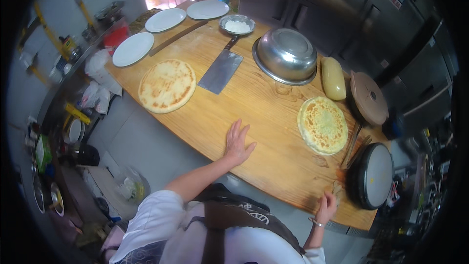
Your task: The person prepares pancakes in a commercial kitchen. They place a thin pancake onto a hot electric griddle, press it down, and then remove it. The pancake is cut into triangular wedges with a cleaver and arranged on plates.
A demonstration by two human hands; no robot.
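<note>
My left hand (239,145) is spread over the near edge of the wooden table (253,110), holding nothing. My right hand (327,205) is at the table's near right edge with its fingers curled. A blur beside those fingers hides whether they hold anything. Ahead of the right hand lies a round golden flatbread (323,125) with browned spots. Beside that hand sits a black round electric griddle (373,176) with a grey top. Another round, browned flatbread (167,85) lies to the left. Beyond my left hand rests a cleaver (222,71), its handle pointing away.
An upturned steel bowl (285,55), a pale dough log (332,79) and a brown lidded pan (369,97) stand along the far right. At the back are a bowl of white powder (237,26), a long dark blade-like strip (179,38) and white plates (133,49).
</note>
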